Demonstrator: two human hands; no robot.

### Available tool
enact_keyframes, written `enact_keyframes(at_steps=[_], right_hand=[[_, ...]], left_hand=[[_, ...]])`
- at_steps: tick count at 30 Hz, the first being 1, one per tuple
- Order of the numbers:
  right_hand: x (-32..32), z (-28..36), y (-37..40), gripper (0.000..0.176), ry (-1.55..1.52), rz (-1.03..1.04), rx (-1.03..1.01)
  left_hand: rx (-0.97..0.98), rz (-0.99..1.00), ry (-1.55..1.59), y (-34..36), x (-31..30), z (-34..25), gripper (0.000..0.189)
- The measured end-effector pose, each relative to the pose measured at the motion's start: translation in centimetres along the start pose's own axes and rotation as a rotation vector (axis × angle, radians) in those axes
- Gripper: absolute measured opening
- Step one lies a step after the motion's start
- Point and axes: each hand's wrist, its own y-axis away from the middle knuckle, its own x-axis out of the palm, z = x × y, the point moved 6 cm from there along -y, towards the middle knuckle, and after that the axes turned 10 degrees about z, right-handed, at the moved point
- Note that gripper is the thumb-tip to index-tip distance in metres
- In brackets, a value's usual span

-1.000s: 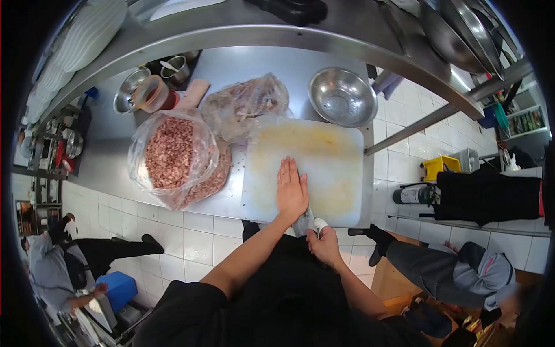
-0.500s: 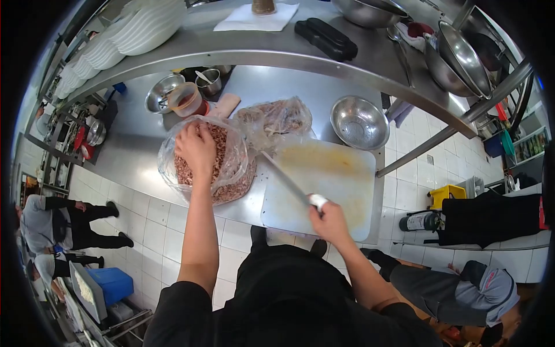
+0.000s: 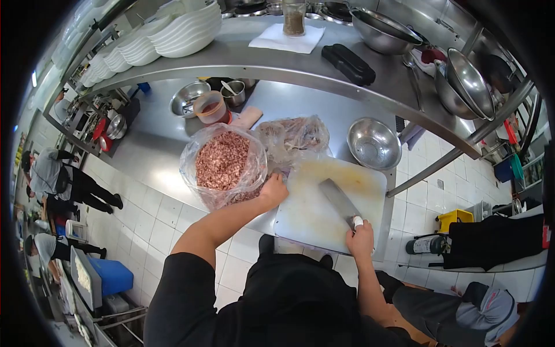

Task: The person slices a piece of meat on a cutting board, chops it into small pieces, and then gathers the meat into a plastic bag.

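Note:
My right hand (image 3: 361, 238) grips the pale handle of a cleaver (image 3: 339, 202), whose broad blade lies over the cutting board (image 3: 306, 222), pointing away to the left. At the board's left edge, my left hand (image 3: 274, 189) has its fingers curled closed; what they hold, if anything, is hidden. Just left of that hand sits an open clear plastic bag (image 3: 193, 151) full of chopped reddish meat (image 3: 222, 159). Behind the board lies another clear bag (image 3: 295, 134) with pale contents.
A perforated metal bowl (image 3: 374, 144) stands behind the board's right side. Farther left are an orange-rimmed tub (image 3: 210, 109) and a steel bowl (image 3: 188, 99). A raised shelf (image 3: 260, 69) with stacked white plates (image 3: 188, 32) crosses above the table. Other people stand left and right.
My left hand has come out of the meat bag and moved right to the board's edge. My right hand has shifted right, bringing the cleaver blade away from the bag and over the board.

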Motion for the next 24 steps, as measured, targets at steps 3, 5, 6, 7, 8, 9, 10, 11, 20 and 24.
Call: enact_keyframes(at_steps=[3, 5, 6, 7, 8, 9, 10, 11, 20, 24], right_hand=[[0.1, -0.4, -0.1, 0.045, -0.029, 0.042, 0.042], [-0.4, -0.4, -0.3, 0.045, -0.034, 0.059, 0.038], [-0.5, -0.4, -0.3, 0.045, -0.035, 0.083, 0.035], [-0.6, -0.4, -0.4, 0.045, -0.041, 0.074, 0.050], [-0.6, -0.3, -0.4, 0.045, -0.044, 0.090, 0.037], [-0.7, -0.2, -0.3, 0.045, -0.045, 0.106, 0.024], [-0.8, -0.2, -0.4, 0.045, -0.046, 0.103, 0.039], [-0.9, 0.0, -0.5, 0.043, -0.041, 0.111, 0.047], [-0.6, -0.4, -0.7, 0.043, -0.064, 0.182, 0.062], [-0.4, -0.5, -0.6, 0.044, -0.052, 0.174, 0.065]], left_hand=[[0.040, -0.024, 0.095, 1.7, -1.7, 0.8, 0.023], [-0.025, -0.199, 0.228, 3.8, -3.4, 1.4, 0.019], [-0.085, -0.372, 0.370, 5.4, -4.8, 2.5, 0.016], [-0.114, -0.503, 0.499, 7.4, -6.5, 3.9, 0.014], [-0.137, -0.632, 0.633, 9.9, -8.2, 5.5, 0.013], [-0.254, -0.689, 0.669, 12.6, -10.2, 7.6, 0.012], [-0.375, -0.744, 0.706, 14.7, -10.8, 9.8, 0.012], [-0.471, -0.701, 0.670, 14.8, -8.8, 12.2, 0.013], [-0.797, -0.554, 0.587, 16.7, -4.9, 19.2, 0.016], [-0.640, -0.639, 0.696, 16.3, -5.8, 18.3, 0.012]])
